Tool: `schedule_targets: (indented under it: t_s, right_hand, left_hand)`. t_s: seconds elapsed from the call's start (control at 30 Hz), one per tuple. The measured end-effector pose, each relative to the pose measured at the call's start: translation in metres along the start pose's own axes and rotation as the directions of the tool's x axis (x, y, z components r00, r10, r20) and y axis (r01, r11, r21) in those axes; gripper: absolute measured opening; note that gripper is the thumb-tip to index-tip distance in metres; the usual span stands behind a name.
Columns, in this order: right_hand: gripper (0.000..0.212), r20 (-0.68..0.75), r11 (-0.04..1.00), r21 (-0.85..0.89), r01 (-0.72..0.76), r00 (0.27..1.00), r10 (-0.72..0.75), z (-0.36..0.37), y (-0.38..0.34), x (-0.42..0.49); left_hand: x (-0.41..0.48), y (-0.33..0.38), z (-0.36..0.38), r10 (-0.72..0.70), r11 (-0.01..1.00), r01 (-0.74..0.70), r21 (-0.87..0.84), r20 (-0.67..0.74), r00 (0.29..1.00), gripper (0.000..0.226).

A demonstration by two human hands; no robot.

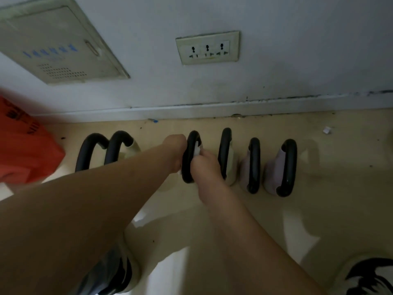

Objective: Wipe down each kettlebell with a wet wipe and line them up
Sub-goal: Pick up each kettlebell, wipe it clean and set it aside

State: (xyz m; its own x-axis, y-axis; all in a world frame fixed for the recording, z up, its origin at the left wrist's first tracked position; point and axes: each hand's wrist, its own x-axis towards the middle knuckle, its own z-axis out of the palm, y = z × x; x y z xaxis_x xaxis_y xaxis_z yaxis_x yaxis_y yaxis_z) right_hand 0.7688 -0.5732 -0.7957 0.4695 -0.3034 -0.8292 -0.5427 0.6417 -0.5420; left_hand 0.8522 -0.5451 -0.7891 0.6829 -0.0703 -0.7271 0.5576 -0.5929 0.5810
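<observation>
From the head camera, six kettlebells with black loop handles stand in a row on the cream tiled floor point(276, 220) along a white wall. The left hand point(174, 152) curls round the handle of the third kettlebell point(186, 169). The right hand point(205, 167) pinches a white wet wipe point(197, 150) against that handle (fingers hide most of it). An orange plastic bag point(25, 150) lies far left.

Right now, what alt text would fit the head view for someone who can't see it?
Two hands work on one black kettlebell handle: the left hand grips it while the right hand holds a white wipe against it. It is third from the left of six kettlebells lined up by a wall, with an orange bag at left.
</observation>
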Motion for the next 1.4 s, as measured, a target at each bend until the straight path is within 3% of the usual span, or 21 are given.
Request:
schedule_targets:
  t_s: [0.1,0.13,0.2,0.27,0.33,0.43,0.5,0.6,0.7,0.77,0.83,0.9,0.93,1.1,1.23,1.4]
  right_hand:
    - [0.049,-0.111,0.878,-0.355,0.322,0.918,-0.381,0.007,0.002,-0.016]
    - [0.05,-0.099,0.787,-0.451,0.421,0.853,-0.513,0.012,0.004,-0.024]
    - [0.05,-0.034,0.645,-0.564,0.515,0.766,-0.642,0.027,0.006,-0.039]
    - [0.045,0.071,0.653,-0.518,0.553,0.788,-0.611,0.044,0.009,-0.047]
    - [0.038,0.151,0.785,-0.373,0.495,0.867,-0.475,0.06,0.014,-0.051]
    - [0.018,0.143,0.9,-0.278,0.335,0.941,-0.307,0.08,0.022,-0.05]
    - [0.019,0.128,0.934,-0.249,0.257,0.964,-0.231,0.094,0.028,-0.044]
    - [0.019,0.133,0.964,-0.201,0.173,0.98,-0.148,0.115,0.035,-0.036]
    - [0.017,0.135,0.975,-0.188,0.119,0.986,-0.094,0.129,0.038,-0.019]
    - [0.016,0.131,0.974,-0.197,0.109,0.988,-0.084,0.133,0.041,-0.004]
    - [0.016,0.144,0.978,-0.188,0.094,0.987,-0.067,0.134,0.041,0.006]
    - [0.015,0.162,0.978,-0.195,0.079,0.986,-0.047,0.133,0.042,0.012]
    - [0.017,0.17,0.975,-0.208,0.073,0.985,-0.038,0.133,0.042,0.016]
    - [0.018,0.154,0.969,-0.244,0.042,0.988,-0.004,0.129,0.05,0.021]
    - [0.019,0.13,0.956,-0.293,0.013,0.991,0.026,0.118,0.059,0.012]
    - [0.038,0.259,0.906,-0.409,0.11,0.966,0.0,0.089,0.065,0.001]
  left_hand:
    - [-0.005,-0.007,-0.018,0.008,1.0,-0.011,-0.019,-0.143,0.99,0.048]
    - [-0.009,-0.012,-0.03,-0.003,1.0,0.006,0.016,-0.215,0.977,0.051]
    - [-0.014,-0.028,-0.054,-0.021,1.0,0.014,-0.028,-0.247,0.969,0.057]
    - [-0.018,-0.047,-0.078,-0.027,0.996,0.008,-0.089,-0.207,0.978,0.055]
    - [-0.022,-0.063,-0.101,-0.048,0.997,0.031,-0.073,-0.241,0.969,0.052]
    - [-0.019,-0.073,-0.144,-0.107,0.981,0.047,-0.19,-0.32,0.941,0.051]
    - [-0.016,-0.071,-0.175,-0.131,0.967,0.041,-0.25,-0.354,0.926,0.044]
    - [0.005,-0.067,-0.212,0.113,0.994,-0.096,0.061,-0.546,0.83,0.038]
    - [0.018,-0.062,-0.229,0.395,0.91,-0.212,0.356,-0.588,0.706,0.037]
    - [0.026,-0.059,-0.226,0.456,0.867,-0.241,0.436,-0.498,0.737,0.038]
    - [0.033,-0.059,-0.209,0.367,0.891,-0.212,0.402,-0.363,0.857,0.043]
    - [0.038,-0.065,-0.189,0.148,0.978,-0.097,0.185,-0.287,0.946,0.052]
    - [0.038,-0.067,-0.183,0.035,0.999,-0.026,0.034,-0.281,0.959,0.057]
    - [0.028,-0.073,-0.17,-0.094,0.967,0.024,-0.252,-0.27,0.958,0.054]
    - [0.006,-0.078,-0.146,-0.192,0.881,0.081,-0.466,-0.195,0.962,0.052]
    - [-0.018,-0.118,-0.106,-0.268,0.834,0.106,-0.541,-0.229,0.936,0.051]
